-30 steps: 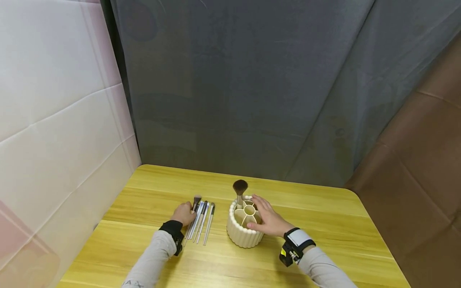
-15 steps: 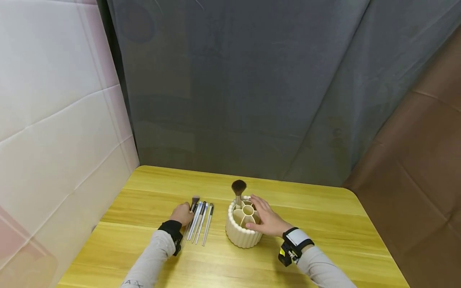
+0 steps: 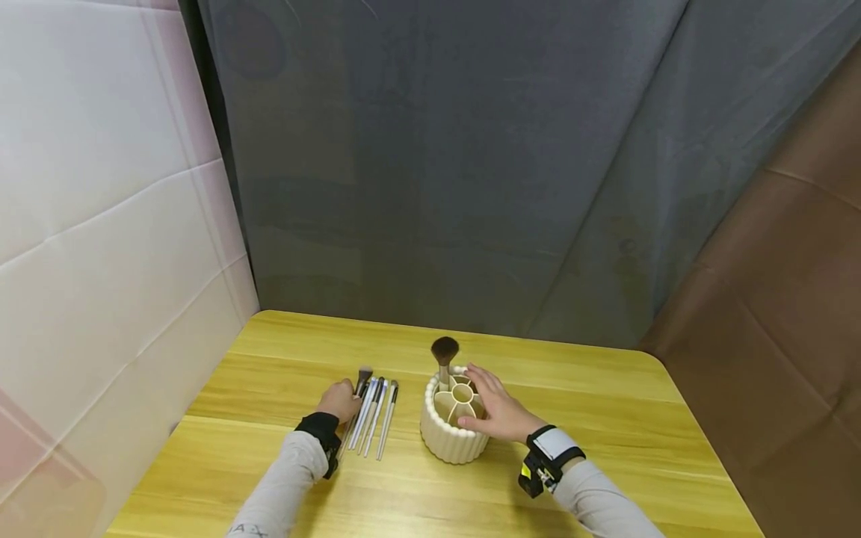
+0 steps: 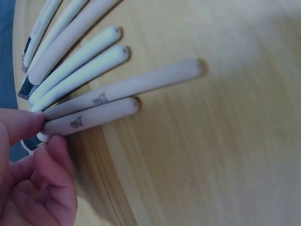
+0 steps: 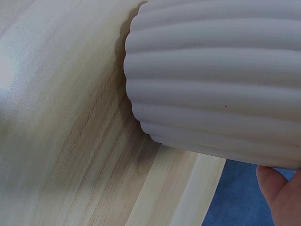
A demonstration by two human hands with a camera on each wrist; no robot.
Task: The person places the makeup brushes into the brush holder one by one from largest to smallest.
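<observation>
Several white-handled makeup brushes (image 3: 374,407) lie side by side on the yellow wooden table (image 3: 605,418). My left hand (image 3: 339,400) is at their left edge. In the left wrist view the thumb and fingers of that hand (image 4: 40,134) pinch the leftmost brush (image 4: 91,117) by its handle near the ferrule. A cream ribbed brush holder (image 3: 452,437) with divided compartments stands to the right. One big brown powder brush (image 3: 444,351) stands upright in its far compartment. My right hand (image 3: 494,409) grips the holder's right rim, and my thumb (image 5: 280,193) lies against the ribbed wall (image 5: 221,80).
A grey curtain (image 3: 471,164) hangs behind the table, a white padded wall (image 3: 101,224) is on the left and a brown panel (image 3: 794,284) on the right. The table's far edge (image 3: 457,332) lies just behind the holder.
</observation>
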